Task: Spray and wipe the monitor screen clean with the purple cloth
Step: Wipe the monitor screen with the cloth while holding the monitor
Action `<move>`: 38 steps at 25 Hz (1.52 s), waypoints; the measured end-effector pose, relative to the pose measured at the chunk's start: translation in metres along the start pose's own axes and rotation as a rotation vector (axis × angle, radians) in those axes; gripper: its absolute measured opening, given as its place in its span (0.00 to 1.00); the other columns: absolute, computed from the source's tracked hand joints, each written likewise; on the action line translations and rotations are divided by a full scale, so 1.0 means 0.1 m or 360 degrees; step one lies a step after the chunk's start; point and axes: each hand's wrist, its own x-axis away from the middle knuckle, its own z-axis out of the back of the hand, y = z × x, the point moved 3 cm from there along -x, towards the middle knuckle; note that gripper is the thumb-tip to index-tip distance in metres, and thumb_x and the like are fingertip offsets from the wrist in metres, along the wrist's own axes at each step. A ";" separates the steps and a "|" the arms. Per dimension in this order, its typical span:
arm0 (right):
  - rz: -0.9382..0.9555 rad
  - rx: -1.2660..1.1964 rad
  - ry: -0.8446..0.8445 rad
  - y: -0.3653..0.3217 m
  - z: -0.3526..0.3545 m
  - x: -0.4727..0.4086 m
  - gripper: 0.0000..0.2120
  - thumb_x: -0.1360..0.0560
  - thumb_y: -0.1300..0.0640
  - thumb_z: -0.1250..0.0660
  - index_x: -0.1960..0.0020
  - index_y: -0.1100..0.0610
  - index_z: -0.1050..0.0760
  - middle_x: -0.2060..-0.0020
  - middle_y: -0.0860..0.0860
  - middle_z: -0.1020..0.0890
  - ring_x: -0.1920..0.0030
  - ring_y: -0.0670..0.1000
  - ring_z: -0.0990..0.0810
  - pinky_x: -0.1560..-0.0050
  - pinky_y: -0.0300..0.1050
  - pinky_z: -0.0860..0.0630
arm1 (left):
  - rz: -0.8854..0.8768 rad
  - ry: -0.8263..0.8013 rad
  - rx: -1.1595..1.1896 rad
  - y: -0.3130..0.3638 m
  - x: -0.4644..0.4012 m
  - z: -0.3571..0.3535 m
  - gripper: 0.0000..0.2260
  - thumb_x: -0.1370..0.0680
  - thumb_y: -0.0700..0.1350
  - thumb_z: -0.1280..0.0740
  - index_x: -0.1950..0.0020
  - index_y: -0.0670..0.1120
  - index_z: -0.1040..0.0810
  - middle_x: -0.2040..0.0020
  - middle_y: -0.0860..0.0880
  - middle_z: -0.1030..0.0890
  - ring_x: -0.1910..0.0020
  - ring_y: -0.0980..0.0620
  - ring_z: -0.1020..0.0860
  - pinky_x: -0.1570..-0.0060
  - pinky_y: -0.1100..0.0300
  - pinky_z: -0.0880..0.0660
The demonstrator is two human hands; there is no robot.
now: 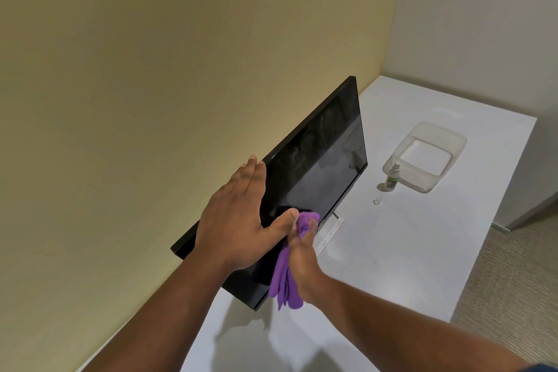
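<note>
Nearest: right hand clenched on the bunched purple cloth, pressing it vs the near lower part of the monitor screen. Cloth tail hangs past the bottom bezel toward 6 o'clock.

Just beside it, at abt 10 o'clock, left hand lies flat and loose on the monitor's top edge w/ fingers stretched along the rim and thumb touching the cloth; it grasps nothing, only steadies the panel.

Key relation: screen's long axis runs from the hands away toward 1 o'clock, and the panel leans back. Nearly all unwiped glass lies beyond the cloth in that direction; a faint speckled haze shows on the far half, prob spray mist or dust, can't tell which. So the next stroke likely has to travel out along that axis toward 1 o'clock, right hand leading since it's the one w/ the cloth.

Farther, at 2 o'clock on the white desk: tiny clear cap, then small spray bottle standing upright, touching or just beside a clear plastic tub.
</note>
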 end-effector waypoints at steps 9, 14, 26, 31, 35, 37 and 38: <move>0.0178 0.0086 0.0042 -0.21 -0.13 -0.11 0.36 0.18 0.36 0.51 0.18 0.44 0.65 0.17 0.49 0.49 0.18 0.53 0.47 0.19 0.58 0.45 | 0.0007 -0.0016 0.0001 0.02 0.00 0.00 0.49 0.29 0.80 0.61 0.16 0.51 0.57 0.16 0.52 0.56 0.17 0.54 0.53 0.20 0.49 0.44; -0.0010 0.0126 0.0069 0.13 0.14 -0.20 0.33 0.15 0.42 0.47 0.17 0.47 0.60 0.18 0.50 0.47 0.20 0.55 0.42 0.21 0.59 0.40 | -0.0014 0.0005 -0.0009 0.02 0.00 -0.01 0.47 0.28 0.78 0.57 0.16 0.52 0.56 0.16 0.52 0.56 0.17 0.55 0.53 0.20 0.52 0.45; -0.0141 0.0134 0.0149 0.09 0.22 -0.34 0.30 0.14 0.44 0.47 0.17 0.48 0.56 0.20 0.55 0.41 0.23 0.58 0.36 0.23 0.59 0.35 | -0.0017 0.0024 0.0008 0.03 0.00 -0.01 0.47 0.28 0.78 0.56 0.16 0.52 0.55 0.16 0.52 0.55 0.17 0.55 0.52 0.21 0.52 0.44; 0.0333 0.0132 -0.0030 -0.03 -0.16 0.12 0.43 0.24 0.26 0.46 0.17 0.41 0.58 0.17 0.44 0.51 0.18 0.49 0.50 0.19 0.48 0.45 | -0.0011 0.0029 0.0004 0.00 -0.01 -0.02 0.48 0.28 0.79 0.59 0.16 0.51 0.54 0.16 0.52 0.54 0.17 0.54 0.52 0.21 0.50 0.43; 0.0158 0.0226 -0.0014 0.26 -0.02 0.16 0.32 0.14 0.46 0.46 0.18 0.43 0.62 0.17 0.45 0.50 0.19 0.51 0.43 0.21 0.49 0.40 | -0.0029 0.0035 -0.0027 0.01 0.00 -0.02 0.48 0.28 0.79 0.58 0.16 0.51 0.56 0.16 0.52 0.56 0.17 0.54 0.53 0.21 0.54 0.46; -0.0145 0.0091 0.0188 0.12 0.06 -0.04 0.32 0.15 0.43 0.46 0.17 0.48 0.58 0.19 0.50 0.43 0.24 0.56 0.35 0.24 0.54 0.35 | -0.0028 0.0038 -0.0031 0.02 0.00 -0.03 0.47 0.28 0.79 0.57 0.16 0.51 0.56 0.16 0.52 0.56 0.17 0.55 0.52 0.21 0.55 0.47; -0.0167 0.0019 0.0265 0.00 0.06 -0.12 0.34 0.16 0.39 0.47 0.17 0.47 0.57 0.20 0.51 0.42 0.25 0.57 0.34 0.25 0.56 0.35 | -0.0024 0.0038 -0.0031 0.02 0.00 -0.03 0.47 0.27 0.78 0.56 0.16 0.52 0.56 0.16 0.52 0.56 0.17 0.55 0.53 0.21 0.55 0.47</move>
